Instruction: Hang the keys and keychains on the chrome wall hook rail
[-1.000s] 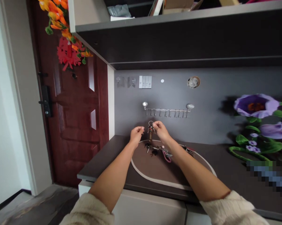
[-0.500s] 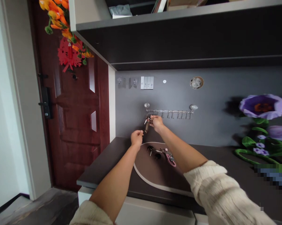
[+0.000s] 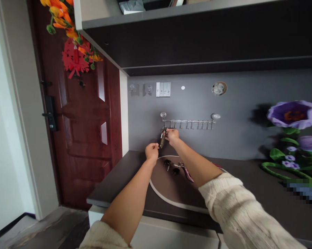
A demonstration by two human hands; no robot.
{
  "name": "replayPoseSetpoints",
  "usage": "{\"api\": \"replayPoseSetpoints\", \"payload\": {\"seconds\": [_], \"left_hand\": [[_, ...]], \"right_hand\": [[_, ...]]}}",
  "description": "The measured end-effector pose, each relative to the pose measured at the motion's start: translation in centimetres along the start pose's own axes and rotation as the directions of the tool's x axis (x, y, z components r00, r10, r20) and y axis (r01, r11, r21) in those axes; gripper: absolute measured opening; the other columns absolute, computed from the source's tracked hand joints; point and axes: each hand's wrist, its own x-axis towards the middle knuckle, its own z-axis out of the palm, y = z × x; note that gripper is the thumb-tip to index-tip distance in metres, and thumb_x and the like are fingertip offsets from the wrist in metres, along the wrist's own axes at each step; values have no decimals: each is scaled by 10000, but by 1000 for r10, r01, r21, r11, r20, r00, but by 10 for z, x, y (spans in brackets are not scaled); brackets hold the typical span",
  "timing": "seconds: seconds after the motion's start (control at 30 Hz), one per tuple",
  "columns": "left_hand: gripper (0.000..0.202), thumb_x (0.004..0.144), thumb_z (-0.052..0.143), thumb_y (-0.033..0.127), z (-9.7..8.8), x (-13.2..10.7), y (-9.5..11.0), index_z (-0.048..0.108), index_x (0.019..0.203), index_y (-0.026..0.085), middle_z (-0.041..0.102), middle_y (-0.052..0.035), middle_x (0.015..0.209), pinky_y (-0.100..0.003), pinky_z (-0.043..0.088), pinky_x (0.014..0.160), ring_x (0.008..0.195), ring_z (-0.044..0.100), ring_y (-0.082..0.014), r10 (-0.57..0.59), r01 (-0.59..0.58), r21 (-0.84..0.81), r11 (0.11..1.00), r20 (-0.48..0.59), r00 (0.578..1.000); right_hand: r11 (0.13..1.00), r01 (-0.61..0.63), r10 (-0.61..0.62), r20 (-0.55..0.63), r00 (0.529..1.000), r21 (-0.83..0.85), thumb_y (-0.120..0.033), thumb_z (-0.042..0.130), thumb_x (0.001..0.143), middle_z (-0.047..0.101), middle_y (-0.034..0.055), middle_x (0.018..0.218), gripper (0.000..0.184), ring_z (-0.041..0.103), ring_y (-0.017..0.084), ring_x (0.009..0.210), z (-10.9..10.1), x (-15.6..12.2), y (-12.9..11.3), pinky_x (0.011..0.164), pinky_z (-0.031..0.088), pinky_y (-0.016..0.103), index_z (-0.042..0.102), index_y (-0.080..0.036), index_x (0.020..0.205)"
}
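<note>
My right hand (image 3: 173,135) is raised to the left end of a metal hook rail (image 3: 188,121) on the grey wall, fingers pinched on a bunch of keys with a brown tag (image 3: 162,137) that hangs just under the first hook. My left hand (image 3: 152,151) hovers lower, fingers curled at the tag's bottom end; whether it grips it I cannot tell. More keys, one with a pink strap (image 3: 180,168), lie on a brown oval mat (image 3: 171,190) on the dark countertop below.
A dark red door (image 3: 75,131) with a black handle stands at the left, orange and red decorations above it. A dark cabinet hangs overhead. Purple artificial flowers (image 3: 296,135) stand at the right on the counter. Light switches and small wall hooks sit above the rail.
My right hand has lifted the tagged keys from above the mat up to the rail's left end. My left hand rose a little and closed in under the tag.
</note>
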Motion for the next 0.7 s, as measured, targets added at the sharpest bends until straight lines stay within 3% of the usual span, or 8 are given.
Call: {"api": "replayPoseSetpoints", "payload": {"seconds": [0.47,0.7], "left_hand": [[178,716,493,237,0,0,-1,599,623,129,577,-13,572,-213,379,556,509,471,-79,-15,15,28,1000,-3,1000],[137,717,502,198,-1,-7,3,594,647,125,567,-5,561,-197,374,535,487,453,-67,-63,61,32,998,68,996]], "right_hand": [[982,49,-47,18,999,-180,-140,407,748,520,-40,501,143,473,50,431,-11,7,11,468,387,167,468,-163,621],[960,37,-32,25,999,-278,-150,481,690,550,-15,589,99,482,43,489,-25,-7,8,482,353,153,506,-138,595]]}}
